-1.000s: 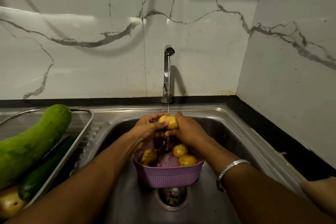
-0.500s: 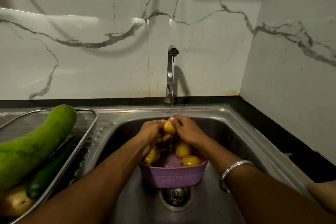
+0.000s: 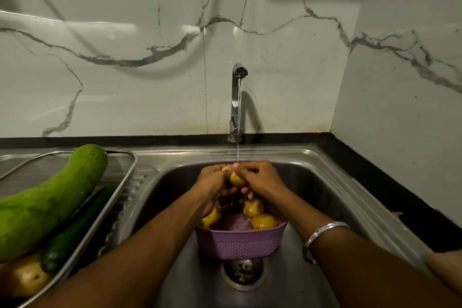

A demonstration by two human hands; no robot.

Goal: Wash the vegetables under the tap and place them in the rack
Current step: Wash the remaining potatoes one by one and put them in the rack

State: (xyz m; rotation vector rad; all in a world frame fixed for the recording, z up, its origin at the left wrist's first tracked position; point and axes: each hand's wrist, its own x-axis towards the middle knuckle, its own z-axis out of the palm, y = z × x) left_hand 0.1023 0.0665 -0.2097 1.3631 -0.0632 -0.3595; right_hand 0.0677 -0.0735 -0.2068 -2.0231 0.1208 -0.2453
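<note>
Water runs from the steel tap (image 3: 237,97) onto a yellow potato (image 3: 237,179). My left hand (image 3: 212,181) and my right hand (image 3: 262,179) both grip that potato, fingers curled round it, above a purple basket (image 3: 240,245) in the sink (image 3: 325,182). Three more potatoes lie in the basket: one at its left (image 3: 212,217), two at its right (image 3: 253,207) (image 3: 264,221). The wire rack (image 3: 125,182) on the left holds a big light-green gourd (image 3: 50,200), a dark cucumber (image 3: 72,235) and a potato (image 3: 22,277).
The sink drain (image 3: 243,272) lies just in front of the basket. A black counter strip (image 3: 375,195) runs along the right of the sink under the marble wall. A silver bangle (image 3: 322,231) sits on my right wrist.
Both hands have turned the potato under the stream and closed further round it, so less of it shows. The basket and rack contents have not moved.
</note>
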